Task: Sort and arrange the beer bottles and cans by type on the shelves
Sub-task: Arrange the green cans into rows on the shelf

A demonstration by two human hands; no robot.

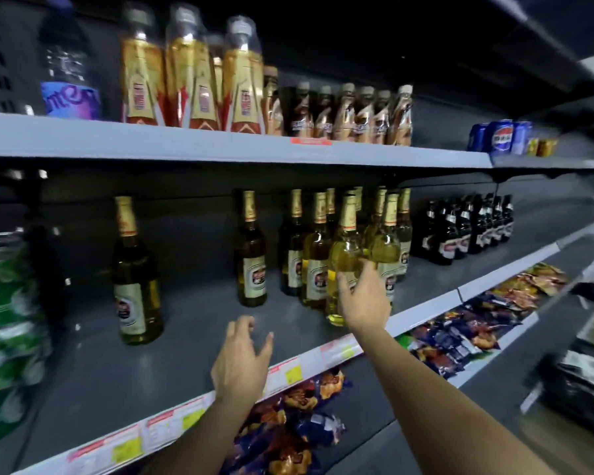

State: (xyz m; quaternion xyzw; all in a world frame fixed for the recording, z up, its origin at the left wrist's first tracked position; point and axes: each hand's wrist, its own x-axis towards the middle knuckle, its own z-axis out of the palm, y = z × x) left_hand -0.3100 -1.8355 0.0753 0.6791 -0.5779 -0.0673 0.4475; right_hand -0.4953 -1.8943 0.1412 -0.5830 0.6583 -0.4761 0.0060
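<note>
Head view, the only one. Person faces a grey metal middle shelf [192, 341] stocked with beer.

Right hand [364, 299] reaches in at about 2 o'clock from the left hand, fingers wrapped on the lower body of a clear glass bottle of pale golden beer with gold foil neck [343, 258]. That bottle stands at the front of the shelf, near the lip, touching or just beside the cluster of like bottles [323, 248] behind it. Whether it is lifted or resting on the shelf, cannot tell.

Left hand [240, 365] hovers above the front of the shelf, fingers spread and loosely bent, holding nothing.

Two stragglers of the same golden type stand apart: one lone bottle [136, 279] at 10 o'clock from the left hand, well apart from the cluster; a second single bottle [251, 255] at 12 o'clock, between the lone one and the cluster.

Dark brown bottles with white labels [467, 231] sit grouped at 3 o'clock of the cluster. Green packs of cans [7, 323] at the far left edge, blurred.

Upper shelf: tall amber bottles with red-gold labels [192, 80], small dark bottles [350, 114], blue cans [501, 135].

Judgement: sorting partly done. Groups exist; the two separated golden bottles likely remain to be joined to their cluster.
</note>
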